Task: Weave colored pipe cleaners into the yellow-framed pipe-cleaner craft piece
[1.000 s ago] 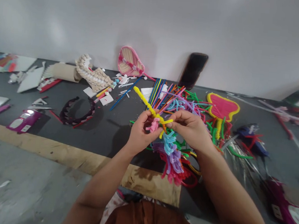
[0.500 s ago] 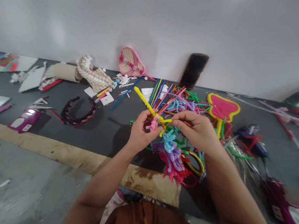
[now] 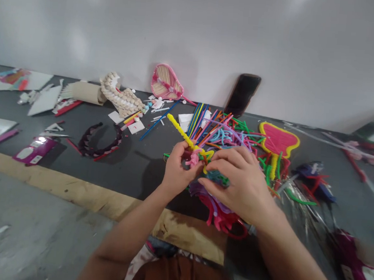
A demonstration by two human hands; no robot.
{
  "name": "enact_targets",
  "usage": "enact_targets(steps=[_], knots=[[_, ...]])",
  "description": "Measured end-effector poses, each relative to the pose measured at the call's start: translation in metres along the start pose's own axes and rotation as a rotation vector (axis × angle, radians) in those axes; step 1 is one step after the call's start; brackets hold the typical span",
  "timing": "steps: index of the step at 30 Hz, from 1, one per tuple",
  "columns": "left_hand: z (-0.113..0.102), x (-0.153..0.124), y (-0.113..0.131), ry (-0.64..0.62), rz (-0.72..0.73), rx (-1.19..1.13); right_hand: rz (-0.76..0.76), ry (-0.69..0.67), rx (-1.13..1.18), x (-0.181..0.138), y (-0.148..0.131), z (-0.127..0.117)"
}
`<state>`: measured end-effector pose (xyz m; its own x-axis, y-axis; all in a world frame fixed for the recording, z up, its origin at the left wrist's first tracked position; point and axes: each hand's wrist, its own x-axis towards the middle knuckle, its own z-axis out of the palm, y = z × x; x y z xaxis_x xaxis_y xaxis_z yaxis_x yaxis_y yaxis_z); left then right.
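In front of me, my left hand (image 3: 178,169) pinches a pipe-cleaner piece between thumb and fingers. Its twisted yellow stem (image 3: 179,128) points up and left, and a cluster of pink curls (image 3: 193,158) sits at the grip. A yellow loop bends out to the right beside an orange strand. My right hand (image 3: 240,183) curves close to that loop, thumb and fingers apart, partly covering blue curls (image 3: 216,177). Purple and red pipe-cleaner curls (image 3: 215,209) show below the hands; I cannot tell how they join the held piece.
Loose pipe cleaners (image 3: 223,132) are heaped behind my hands. A phone (image 3: 242,95) leans on the wall, near a pink fan-shaped piece (image 3: 167,82). Rightward lies a pink and yellow pipe-cleaner shape (image 3: 279,141); leftward, a dark headband (image 3: 86,140) and a purple packet (image 3: 34,150).
My right hand has let go of the yellow loop's end and moved left and down, spreading over the blue curls. My left hand keeps its grip. The view has shifted slightly.
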<state>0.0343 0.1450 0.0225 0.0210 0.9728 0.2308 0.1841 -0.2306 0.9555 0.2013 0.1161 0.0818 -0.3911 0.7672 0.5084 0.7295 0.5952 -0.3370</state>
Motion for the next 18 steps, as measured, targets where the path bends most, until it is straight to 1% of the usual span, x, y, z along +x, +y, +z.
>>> enact_targets(steps=[2, 4, 7, 13, 15, 18], knots=[[0.001, -0.001, 0.001, 0.005, 0.035, 0.019, -0.010, 0.004, -0.108, -0.002, -0.008, 0.001], [0.002, -0.002, 0.001, 0.005, 0.057, 0.023, -0.020, 0.039, -0.183, -0.003, -0.012, 0.001], [0.003, -0.003, 0.001, -0.004, 0.077, 0.012, -0.034, 0.080, -0.206, -0.004, -0.014, 0.000], [0.005, -0.006, -0.001, 0.011, 0.080, -0.006, -0.077, 0.059, -0.043, -0.008, -0.022, 0.004], [0.005, -0.007, -0.002, 0.011, 0.068, -0.040, -0.128, 0.040, 0.035, -0.009, -0.027, 0.007], [0.004, -0.008, -0.002, 0.000, 0.026, -0.083, -0.244, 0.021, 0.184, -0.009, -0.032, 0.004]])
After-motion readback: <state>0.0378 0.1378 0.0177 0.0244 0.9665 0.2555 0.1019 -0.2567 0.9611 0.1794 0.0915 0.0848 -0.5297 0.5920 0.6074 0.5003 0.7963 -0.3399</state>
